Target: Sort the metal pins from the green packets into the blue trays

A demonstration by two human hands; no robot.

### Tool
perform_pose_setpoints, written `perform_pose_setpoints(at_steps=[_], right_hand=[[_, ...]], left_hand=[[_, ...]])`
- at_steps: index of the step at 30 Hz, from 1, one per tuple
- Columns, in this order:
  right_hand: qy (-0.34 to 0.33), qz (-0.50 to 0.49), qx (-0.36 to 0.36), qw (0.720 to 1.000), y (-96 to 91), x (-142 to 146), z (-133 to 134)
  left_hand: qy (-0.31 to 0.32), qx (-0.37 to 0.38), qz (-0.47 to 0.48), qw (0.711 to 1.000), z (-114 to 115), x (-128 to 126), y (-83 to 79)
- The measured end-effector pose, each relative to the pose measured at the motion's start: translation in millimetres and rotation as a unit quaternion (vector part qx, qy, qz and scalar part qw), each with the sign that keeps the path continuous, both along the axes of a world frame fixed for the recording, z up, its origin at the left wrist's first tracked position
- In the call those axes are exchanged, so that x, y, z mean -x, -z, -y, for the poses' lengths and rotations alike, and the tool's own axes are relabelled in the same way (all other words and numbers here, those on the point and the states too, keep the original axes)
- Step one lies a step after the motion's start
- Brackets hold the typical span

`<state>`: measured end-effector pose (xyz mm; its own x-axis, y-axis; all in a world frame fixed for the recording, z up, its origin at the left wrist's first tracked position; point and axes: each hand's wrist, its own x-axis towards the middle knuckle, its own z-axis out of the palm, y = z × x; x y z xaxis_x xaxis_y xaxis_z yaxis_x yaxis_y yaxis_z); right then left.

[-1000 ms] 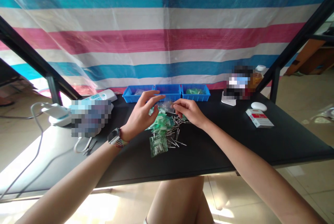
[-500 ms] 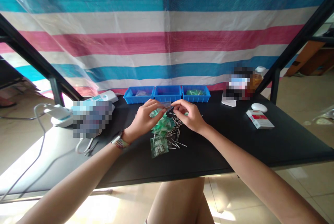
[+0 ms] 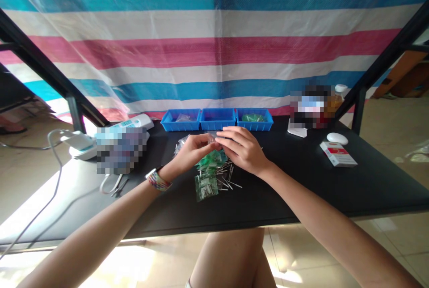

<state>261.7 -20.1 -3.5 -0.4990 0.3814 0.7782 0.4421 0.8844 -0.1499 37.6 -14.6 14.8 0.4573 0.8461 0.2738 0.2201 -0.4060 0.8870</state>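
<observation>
Above the middle of the table, my left hand pinches a small clear plastic bag between thumb and fingers. From the other side my right hand meets it, its fingers closed over the bag's right edge; its thumb is mostly hidden. Below the hands lies a pile of small green plastic bags, and a filled one is at its near end. Loose silver pop rivets are scattered to the right of the pile. More clear bags lie behind my left hand, partly covered.
Three blue bins stand in a row behind: the left bin has clear bags, the right bin green ones. A power strip and cables are left. A cigarette-style box, white oval case and bottle are right.
My right hand has moved left against my left hand, its fingers now over the clear bag. The view has shifted slightly, and clear bags behind my left hand show more.
</observation>
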Motion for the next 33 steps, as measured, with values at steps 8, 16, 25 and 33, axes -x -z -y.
perform_pose_setpoints(at_steps=[8,16,25,33], right_hand=[[0.062,-0.245,0.242,0.937,6.0,14.3,-14.9],[0.119,-0.263,0.146,0.946,-27.2,57.9,-102.5],[0.156,-0.065,0.123,0.978,-4.6,87.4,-128.6],[0.098,-0.095,0.102,0.985,4.3,39.8,-82.4]], left_hand=[[-0.043,-0.145,-0.143,0.978,-2.7,10.0,-7.1],[-0.084,-0.186,-0.273,0.94,-35.5,43.1,-6.4],[-0.092,-0.176,-0.324,0.925,-56.3,74.2,-4.7],[-0.067,-0.13,-0.344,0.928,-71.4,82.1,0.2]])
